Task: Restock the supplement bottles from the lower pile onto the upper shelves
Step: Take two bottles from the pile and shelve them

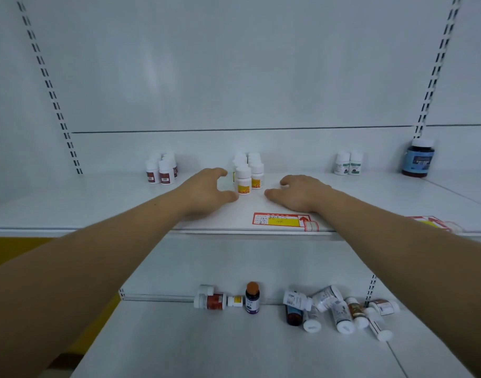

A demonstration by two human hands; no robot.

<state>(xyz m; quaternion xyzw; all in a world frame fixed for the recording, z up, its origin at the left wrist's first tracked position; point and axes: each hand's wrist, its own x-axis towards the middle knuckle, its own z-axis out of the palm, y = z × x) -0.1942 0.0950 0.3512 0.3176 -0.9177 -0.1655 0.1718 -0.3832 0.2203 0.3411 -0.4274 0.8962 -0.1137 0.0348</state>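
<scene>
- White metal upper shelf point(97, 203) spans mid-frame; both bare forearms reach over its front edge.
- Left hand point(206, 192), centre frame: fingers spread and loosely curved, thumb tip touching or just beside the front yellow-label bottle point(244, 181); holds nothing, cannot tell if there is real contact.
- Right hand point(299, 193), just right of centre: palm down, fingers relaxed, resting on the shelf, apart from the bottles.
- Yellow-label white bottles stand upright in two rows running back between the hands, centre frame.
- Red-label white bottles point(162, 170), small upright cluster, left of centre on the same shelf.
- Two green-label white bottles point(348, 163) upright, side by side, right of centre.
- Large dark bottle with blue label point(419, 158) upright at far right, near the slotted upright.
- Red and yellow price tag point(280, 221) lies flat at the shelf front, beside the right wrist; a second tag point(430, 222) sits at the right edge.
- Lower shelf point(206, 345), bottom of frame: lower pile point(337, 309) of mixed bottles on their sides at lower right, overlapping.
- Lower centre: a dark bottle with orange cap point(252, 298) upright, white bottles point(212, 298) lying beside it to the left.
</scene>
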